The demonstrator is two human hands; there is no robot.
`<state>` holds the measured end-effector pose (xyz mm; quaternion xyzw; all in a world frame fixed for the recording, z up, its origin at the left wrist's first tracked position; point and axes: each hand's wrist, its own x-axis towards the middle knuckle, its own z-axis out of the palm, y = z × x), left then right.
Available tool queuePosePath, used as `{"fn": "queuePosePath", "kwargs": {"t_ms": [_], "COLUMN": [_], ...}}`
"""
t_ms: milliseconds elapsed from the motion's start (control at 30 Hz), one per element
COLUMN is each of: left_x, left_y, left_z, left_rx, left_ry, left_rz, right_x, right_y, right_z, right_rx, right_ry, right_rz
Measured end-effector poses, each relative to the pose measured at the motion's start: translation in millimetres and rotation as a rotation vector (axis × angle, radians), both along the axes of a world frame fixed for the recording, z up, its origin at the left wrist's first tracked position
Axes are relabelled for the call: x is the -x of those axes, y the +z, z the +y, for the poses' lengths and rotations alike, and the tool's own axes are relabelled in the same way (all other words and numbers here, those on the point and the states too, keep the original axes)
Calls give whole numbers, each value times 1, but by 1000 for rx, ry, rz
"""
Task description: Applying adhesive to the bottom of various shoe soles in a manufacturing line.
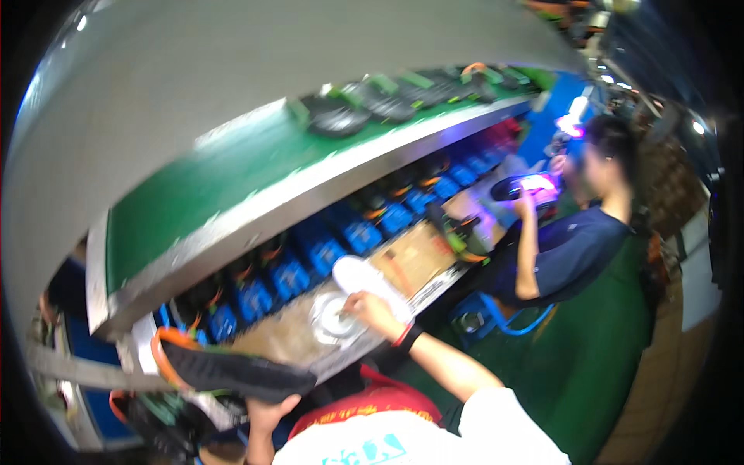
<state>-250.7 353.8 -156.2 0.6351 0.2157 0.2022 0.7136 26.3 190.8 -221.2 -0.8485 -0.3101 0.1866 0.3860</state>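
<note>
My left hand [267, 416] is closed around a dark shoe [232, 370] at the lower left. The shoe lies tilted on its side and has an orange edge at one end. My right hand [370, 311] reaches over a round white dish [332, 324] on the work ledge, fingers bent together in a pinch. Whatever they pinch is too small and blurred to name. Right behind that hand lies a long white rounded piece [360, 273]. A red band and a black band circle my right wrist.
A green conveyor belt [186, 194] carries several dark shoe parts [341, 116]. Below it, several blue shoe forms [291, 279] stand in a row behind cardboard [415, 256]. To the right, a co-worker [573, 252] holds a shoe under a purple light. A blue stool [504, 314] stands nearby.
</note>
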Motion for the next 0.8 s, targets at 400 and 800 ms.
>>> {"fn": "queuePosePath", "kwargs": {"t_ms": [400,800], "left_x": [5,23], "left_y": [16,8], "left_z": [-2,-1], "left_rx": [-82,-200], "left_ry": [6,-29], "left_rz": [92,157], "right_x": [13,21], "right_y": [-23,-46], "right_z": [18,18], "right_rx": [176,198], "right_ry": [128,137], "right_rz": [-272,-313]}}
